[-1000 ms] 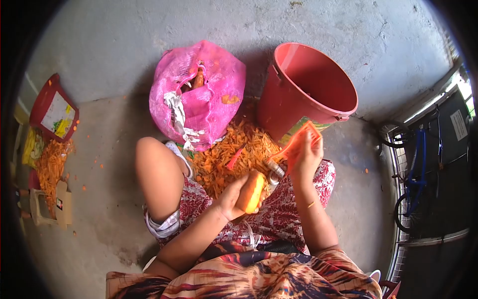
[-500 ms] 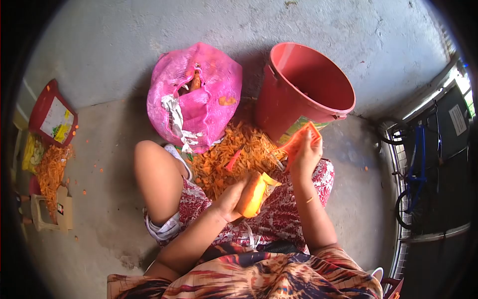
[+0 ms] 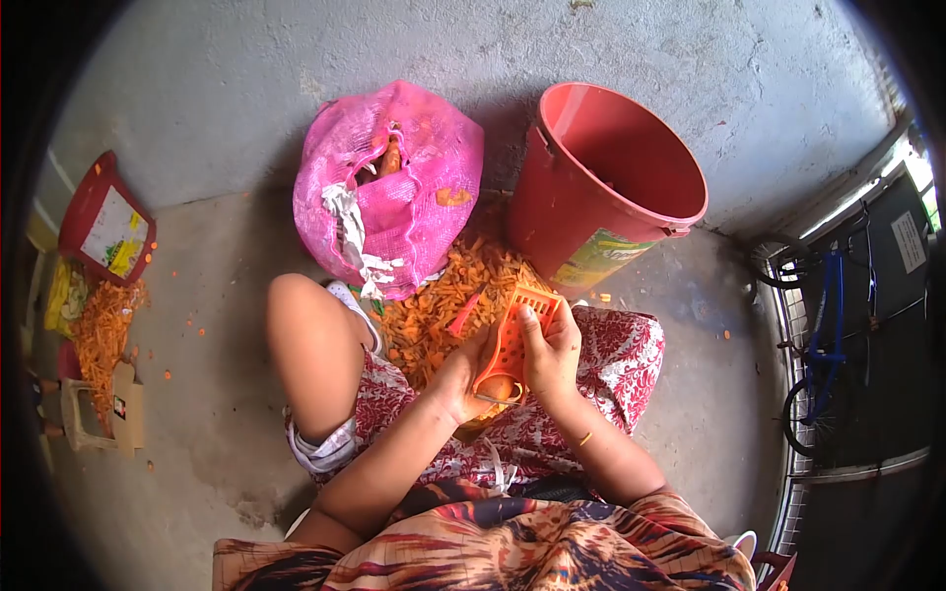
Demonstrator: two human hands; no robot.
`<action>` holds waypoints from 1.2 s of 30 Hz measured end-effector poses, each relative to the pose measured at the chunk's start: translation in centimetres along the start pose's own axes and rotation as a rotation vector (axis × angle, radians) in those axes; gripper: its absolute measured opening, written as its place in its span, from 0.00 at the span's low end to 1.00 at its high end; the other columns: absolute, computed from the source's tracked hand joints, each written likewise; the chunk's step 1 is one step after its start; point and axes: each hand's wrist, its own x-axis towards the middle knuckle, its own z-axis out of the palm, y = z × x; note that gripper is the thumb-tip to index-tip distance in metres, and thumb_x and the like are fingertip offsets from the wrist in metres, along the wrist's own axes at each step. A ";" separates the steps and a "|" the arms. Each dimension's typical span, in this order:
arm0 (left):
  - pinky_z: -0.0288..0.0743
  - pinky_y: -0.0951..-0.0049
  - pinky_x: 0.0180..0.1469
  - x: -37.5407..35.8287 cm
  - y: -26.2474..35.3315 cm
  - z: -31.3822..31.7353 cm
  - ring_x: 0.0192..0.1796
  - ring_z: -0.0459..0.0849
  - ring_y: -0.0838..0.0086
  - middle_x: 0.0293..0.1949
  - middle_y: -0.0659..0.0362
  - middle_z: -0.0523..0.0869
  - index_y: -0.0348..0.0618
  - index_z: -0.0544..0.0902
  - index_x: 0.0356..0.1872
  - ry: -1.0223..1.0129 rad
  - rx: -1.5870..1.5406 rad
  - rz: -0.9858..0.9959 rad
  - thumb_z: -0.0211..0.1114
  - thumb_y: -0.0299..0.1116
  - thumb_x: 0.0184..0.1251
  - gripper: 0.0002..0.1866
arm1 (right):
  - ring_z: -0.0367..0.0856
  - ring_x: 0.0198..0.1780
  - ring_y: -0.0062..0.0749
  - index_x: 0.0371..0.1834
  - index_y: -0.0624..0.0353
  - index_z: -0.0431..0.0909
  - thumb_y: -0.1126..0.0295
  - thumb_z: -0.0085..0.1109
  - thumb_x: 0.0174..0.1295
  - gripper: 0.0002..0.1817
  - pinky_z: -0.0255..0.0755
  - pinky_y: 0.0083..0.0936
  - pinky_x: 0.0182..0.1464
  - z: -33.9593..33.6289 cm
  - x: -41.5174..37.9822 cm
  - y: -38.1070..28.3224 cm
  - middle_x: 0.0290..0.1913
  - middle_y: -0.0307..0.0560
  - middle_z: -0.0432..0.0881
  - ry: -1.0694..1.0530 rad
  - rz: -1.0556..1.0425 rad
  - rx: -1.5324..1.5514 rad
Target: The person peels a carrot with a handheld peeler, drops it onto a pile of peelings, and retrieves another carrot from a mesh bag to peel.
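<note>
My left hand point(image 3: 456, 382) is closed around a thick carrot point(image 3: 498, 390), which lies largely hidden under the peeler and my fingers. In my right hand point(image 3: 554, 357) I grip an orange plastic peeler point(image 3: 510, 347) with holes in its handle, the thumb pressed flat on it. The blade end lies over the carrot's near end, close to my left fingers. Just beyond my hands, a heap of orange peelings point(image 3: 419, 330) covers the floor, with a small red strip point(image 3: 464, 316) on top.
Behind the peelings stand a torn pink mesh sack point(image 3: 424, 212) with carrots inside and a tall red bucket point(image 3: 562, 212). More peelings point(image 3: 101, 330) lie at far left beside a red container point(image 3: 84, 222) and a cardboard box point(image 3: 126, 414). A blue bicycle point(image 3: 826, 340) is at right.
My right hand has brought the peeler down and left, from beside the bucket onto the carrot. My left hand still holds the carrot, whose hanging strip of peel no longer shows.
</note>
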 end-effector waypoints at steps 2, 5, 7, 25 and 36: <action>0.72 0.74 0.42 0.0 -0.1 0.7 0.39 0.77 0.75 0.38 0.60 0.79 0.42 0.72 0.44 0.080 0.050 0.025 0.42 0.42 0.66 0.17 | 0.73 0.30 0.17 0.34 0.66 0.67 0.74 0.49 0.58 0.06 0.68 0.14 0.32 -0.2 0.2 0.2 0.30 0.43 0.76 -0.021 0.019 -0.059; 0.72 0.75 0.37 -0.4 0.3 0.5 0.34 0.77 0.76 0.34 0.61 0.78 0.43 0.72 0.42 0.036 0.219 -0.002 0.42 0.44 0.66 0.17 | 0.72 0.27 0.16 0.31 0.64 0.69 0.72 0.49 0.59 0.06 0.67 0.13 0.28 -0.4 1.5 1.4 0.26 0.40 0.75 0.082 -0.004 -0.040; 0.72 0.76 0.31 -0.9 0.0 0.4 0.29 0.76 0.77 0.30 0.63 0.76 0.46 0.72 0.42 0.084 0.302 -0.046 0.41 0.48 0.65 0.18 | 0.71 0.24 0.15 0.31 0.63 0.69 0.70 0.49 0.59 0.06 0.67 0.12 0.25 -1.5 3.5 1.2 0.25 0.38 0.75 0.172 0.031 -0.075; 0.72 0.68 0.40 -0.1 0.2 0.5 0.38 0.78 0.72 0.36 0.58 0.79 0.41 0.73 0.41 0.183 0.025 0.045 0.41 0.40 0.64 0.16 | 0.71 0.27 0.14 0.37 0.64 0.68 0.72 0.48 0.59 0.07 0.67 0.12 0.30 0.2 1.3 0.7 0.29 0.38 0.74 -0.027 0.104 0.098; 0.71 0.68 0.22 -1.6 -0.2 0.8 0.25 0.77 0.68 0.27 0.57 0.78 0.44 0.71 0.42 0.041 0.289 -0.179 0.45 0.48 0.63 0.18 | 0.64 0.12 0.13 0.31 0.59 0.68 0.67 0.49 0.59 0.07 0.58 0.09 0.11 -4.1 7.1 4.0 0.17 0.34 0.70 0.361 -0.195 -0.236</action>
